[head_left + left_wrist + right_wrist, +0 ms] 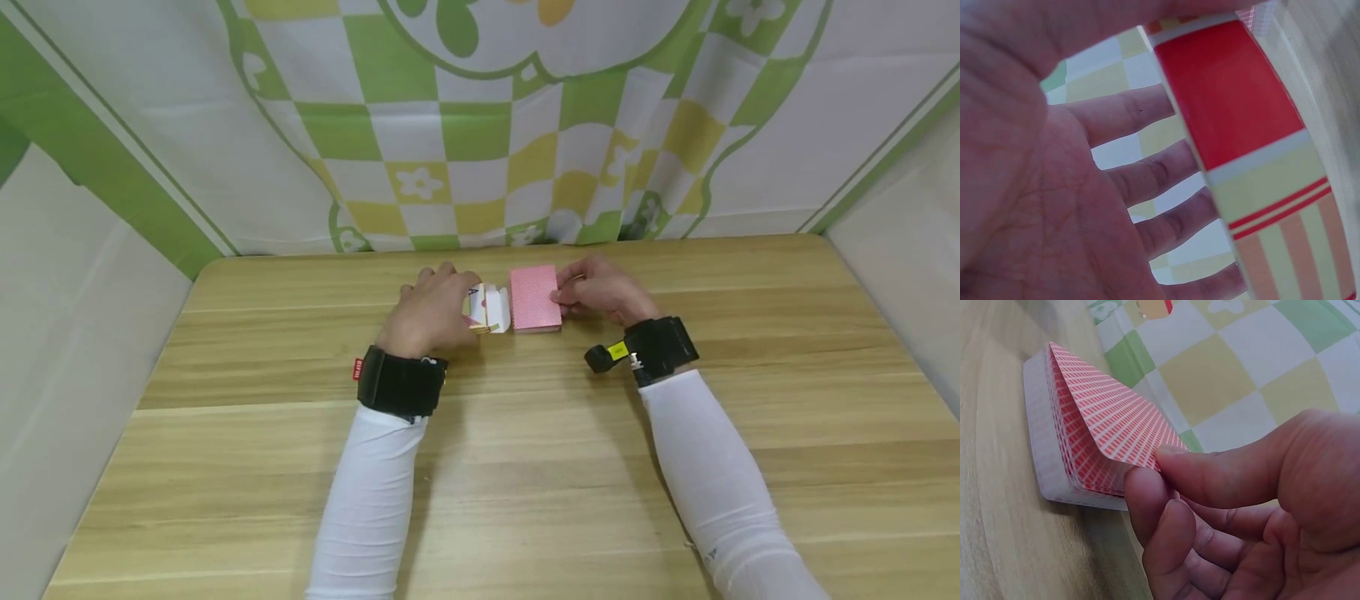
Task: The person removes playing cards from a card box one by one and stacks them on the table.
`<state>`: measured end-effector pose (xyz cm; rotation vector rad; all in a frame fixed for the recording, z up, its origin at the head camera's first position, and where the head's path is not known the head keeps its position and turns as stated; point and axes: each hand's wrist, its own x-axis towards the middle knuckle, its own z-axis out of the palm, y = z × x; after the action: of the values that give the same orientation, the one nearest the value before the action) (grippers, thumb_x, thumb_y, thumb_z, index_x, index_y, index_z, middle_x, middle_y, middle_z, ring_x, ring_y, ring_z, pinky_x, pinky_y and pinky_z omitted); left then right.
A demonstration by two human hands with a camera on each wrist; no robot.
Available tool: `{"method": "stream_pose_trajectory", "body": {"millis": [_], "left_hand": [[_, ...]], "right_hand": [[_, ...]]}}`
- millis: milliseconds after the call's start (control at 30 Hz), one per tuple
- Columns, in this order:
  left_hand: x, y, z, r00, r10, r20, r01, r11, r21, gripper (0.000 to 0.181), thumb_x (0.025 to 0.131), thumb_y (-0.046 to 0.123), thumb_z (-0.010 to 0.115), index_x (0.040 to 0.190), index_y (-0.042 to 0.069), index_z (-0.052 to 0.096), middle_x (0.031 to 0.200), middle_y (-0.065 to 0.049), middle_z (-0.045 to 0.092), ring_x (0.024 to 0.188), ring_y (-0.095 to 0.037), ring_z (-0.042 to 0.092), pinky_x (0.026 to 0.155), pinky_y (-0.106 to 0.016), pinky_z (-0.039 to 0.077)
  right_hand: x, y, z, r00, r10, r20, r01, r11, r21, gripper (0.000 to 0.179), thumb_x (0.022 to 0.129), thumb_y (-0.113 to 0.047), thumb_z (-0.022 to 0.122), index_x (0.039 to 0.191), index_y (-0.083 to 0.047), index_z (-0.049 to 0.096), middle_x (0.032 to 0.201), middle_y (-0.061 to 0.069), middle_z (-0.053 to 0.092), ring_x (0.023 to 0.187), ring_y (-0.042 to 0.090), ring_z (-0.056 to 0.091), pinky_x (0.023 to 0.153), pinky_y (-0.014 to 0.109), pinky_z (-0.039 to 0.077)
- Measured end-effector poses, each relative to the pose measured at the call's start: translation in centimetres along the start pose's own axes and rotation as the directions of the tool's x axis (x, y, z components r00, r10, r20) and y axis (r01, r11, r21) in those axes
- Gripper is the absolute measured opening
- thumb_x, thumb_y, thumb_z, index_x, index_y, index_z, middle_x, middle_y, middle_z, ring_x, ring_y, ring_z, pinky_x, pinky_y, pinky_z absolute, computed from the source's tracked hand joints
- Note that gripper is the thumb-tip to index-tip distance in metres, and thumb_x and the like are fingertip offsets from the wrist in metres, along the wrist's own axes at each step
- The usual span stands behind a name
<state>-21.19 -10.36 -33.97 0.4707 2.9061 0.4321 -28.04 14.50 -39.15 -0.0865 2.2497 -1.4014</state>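
Observation:
My left hand (429, 315) grips a playing card box (477, 310) at the far side of the table, thumb on one edge and fingers along the other. The box has an "A" printed on it, and its white flap (497, 307) is open toward the right. In the left wrist view, the box's side (1241, 119) shows red, cream and striped bands. Just right of it a deck of cards (1040, 431) with red-patterned backs lies face down. My right hand (606, 290) pinches the top card (1113, 415) between thumb and finger, lifting its near corner off the deck.
The wooden table (510, 467) runs up to a green, yellow and white checked curtain (476, 167) close behind the cards. Pale walls stand at both sides. Each wrist wears a black strap (401, 383).

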Motion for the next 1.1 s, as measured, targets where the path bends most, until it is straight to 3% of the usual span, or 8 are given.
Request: {"method": "stream_pose_trajectory", "body": {"millis": [300, 600, 1100], "left_hand": [[0.0, 0.1, 0.0, 1.0, -0.004, 0.005, 0.004, 1.0, 0.001, 0.064, 0.061, 0.02, 0.07, 0.123, 0.015, 0.053, 0.108, -0.006, 0.046, 0.098, -0.028, 0.04, 0.082, -0.05, 0.032], [0.0, 0.2, 0.0, 1.0, -0.003, 0.003, 0.003, 1.0, -0.002, 0.063, 0.06, 0.02, 0.069, 0.121, 0.015, 0.053, 0.108, -0.006, 0.047, 0.098, -0.028, 0.04, 0.081, -0.049, 0.032], [0.0, 0.4, 0.0, 1.0, 0.002, 0.006, -0.002, 1.0, -0.014, 0.06, 0.06, 0.019, 0.07, 0.118, 0.015, 0.054, 0.106, -0.005, 0.046, 0.095, -0.026, 0.039, 0.077, -0.046, 0.031]], "right_hand": [[-0.3, -0.1, 0.5, 0.998, -0.025, -0.06, 0.019, 0.995, -0.098, 0.03, 0.078, -0.013, 0.069, 0.101, 0.001, 0.057, 0.095, 0.014, 0.061, 0.079, 0.02, 0.061, 0.073, 0.032, 0.049], [-0.6, -0.3, 1.0, 0.983, -0.09, -0.162, 0.046, 0.966, -0.254, 0.031, 0.072, -0.019, 0.074, 0.094, -0.003, 0.059, 0.092, 0.01, 0.06, 0.081, 0.021, 0.056, 0.071, 0.03, 0.044], [-0.7, -0.6, 1.2, 0.971, -0.137, -0.195, 0.058, 0.93, -0.363, 0.031, 0.068, -0.026, 0.077, 0.087, -0.006, 0.062, 0.087, 0.008, 0.059, 0.08, 0.022, 0.052, 0.069, 0.032, 0.041]]}}
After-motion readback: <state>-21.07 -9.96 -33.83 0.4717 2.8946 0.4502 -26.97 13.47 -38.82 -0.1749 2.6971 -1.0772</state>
